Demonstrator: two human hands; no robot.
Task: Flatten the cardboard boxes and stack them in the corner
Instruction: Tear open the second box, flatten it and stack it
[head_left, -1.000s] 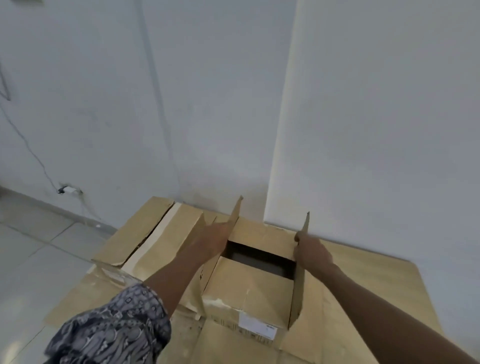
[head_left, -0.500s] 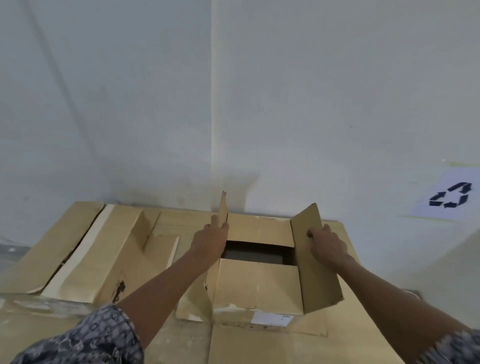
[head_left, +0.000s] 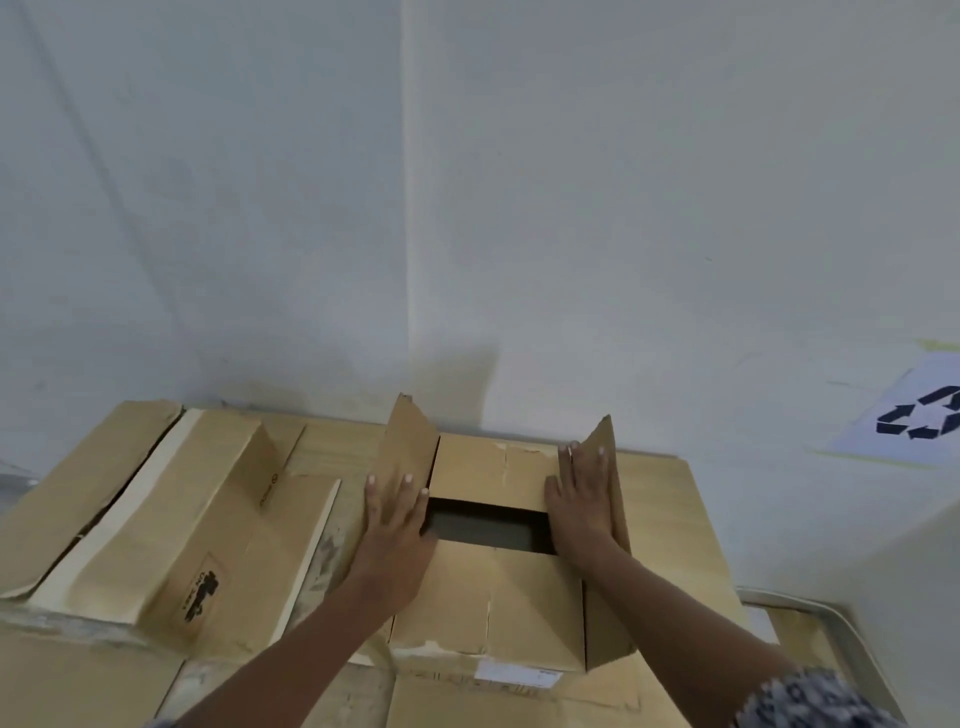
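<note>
Two bare hands press on one brown cardboard box that sits in the corner where two white walls meet, on top of a layer of flattened cardboard sheets. The box has four top flaps: the near one and the far one lie folded inward with a dark rectangular gap between them, while the two side flaps stand raised. The left hand lies flat against the left side flap, its fingers straight, spread slightly and gripping nothing. The right hand lies flat against the right side flap, its fingers likewise extended and open, palm on the cardboard, holding nothing. Both forearms reach in from the bottom of the frame, and a patterned blue-and-white sleeve shows at the lower right.

To the left of the box lies one larger collapsed brown carton with a pale tape strip along it and a dark printed mark on its near face. One white paper sign with a dark recycling symbol is fixed to the right-hand wall. A white label shows on the near face of the box.
</note>
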